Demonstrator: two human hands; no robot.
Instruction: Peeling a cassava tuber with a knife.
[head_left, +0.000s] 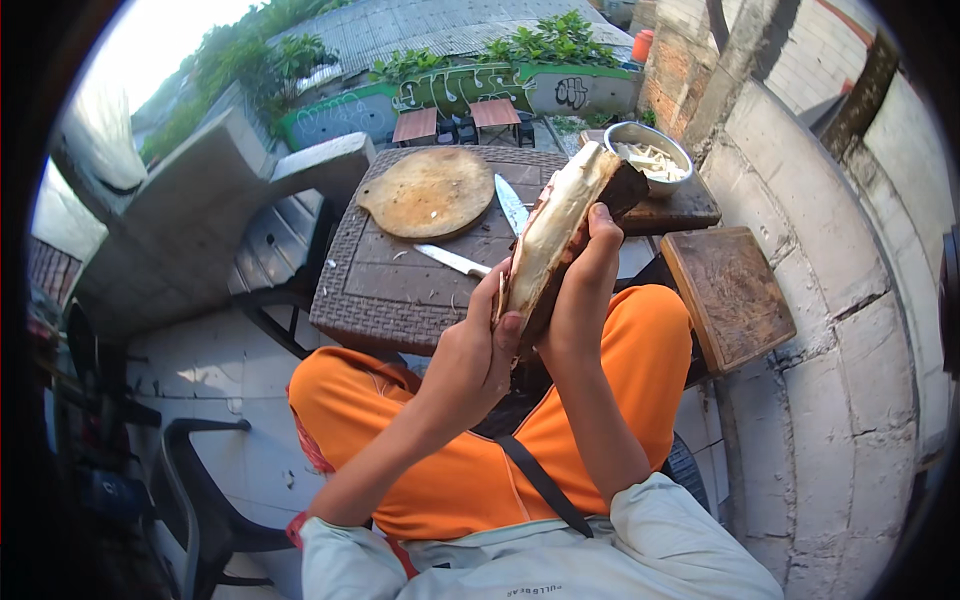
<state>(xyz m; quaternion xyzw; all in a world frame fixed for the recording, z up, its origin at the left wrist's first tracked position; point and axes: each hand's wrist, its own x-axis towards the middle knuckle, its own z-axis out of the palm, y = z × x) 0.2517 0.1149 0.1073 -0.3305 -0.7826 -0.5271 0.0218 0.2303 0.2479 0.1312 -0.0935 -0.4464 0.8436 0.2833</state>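
Observation:
A thick cassava-like root (551, 225), its pale flesh exposed along one side and dark brown peel on the other, is held up at a slant between both hands. My left hand (484, 341) grips its lower end, thumb on the pale flesh. Higher up along the right side, my right hand (589, 277) is closed around the peel side. Behind the root, on a brown woven-pattern table (375, 300), lie two knives: one blade (511, 202) points away, and a white-handled knife (452, 259) points left. A round wooden cutting board (431, 191) rests beyond them.
At the back right, a metal bowl (652, 161) holds pale cut pieces. A wooden stool (727, 292) stands by the block wall (832, 300) at right. Black plastic chairs (202, 495) are at left. Small scraps dot the table.

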